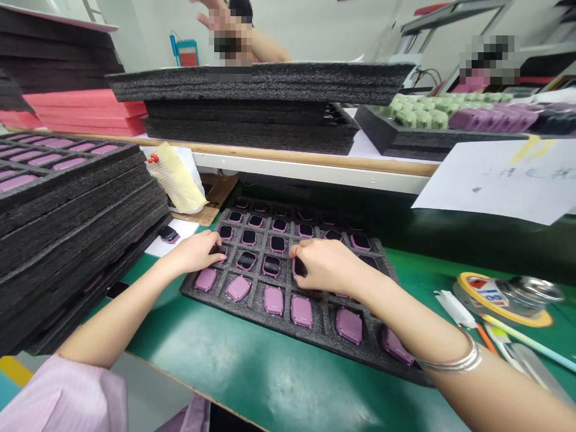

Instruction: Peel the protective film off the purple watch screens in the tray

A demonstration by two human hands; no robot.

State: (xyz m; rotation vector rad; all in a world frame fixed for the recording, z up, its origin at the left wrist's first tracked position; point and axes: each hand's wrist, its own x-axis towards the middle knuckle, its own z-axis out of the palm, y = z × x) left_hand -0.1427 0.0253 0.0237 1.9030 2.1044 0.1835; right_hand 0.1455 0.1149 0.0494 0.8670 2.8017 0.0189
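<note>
A black foam tray with square compartments lies on the green bench, filled with purple smartwatch cases. Those in the front row, such as one purple case, lie with plain purple backs up; the rows behind show black screens. At the tray's left side, my left hand has its fingers closed about a watch case in its compartment. My right hand grips another watch case near the middle of the same row, thumb and fingers at its edges. Palm and wrist hide some compartments to the right.
Stacked foam trays rise at the left, beside a loose dark watch on white paper. A shelf edge crosses above the bench, bearing more foam. Tape roll and pens lie right. Another person's hand shows beyond the shelf.
</note>
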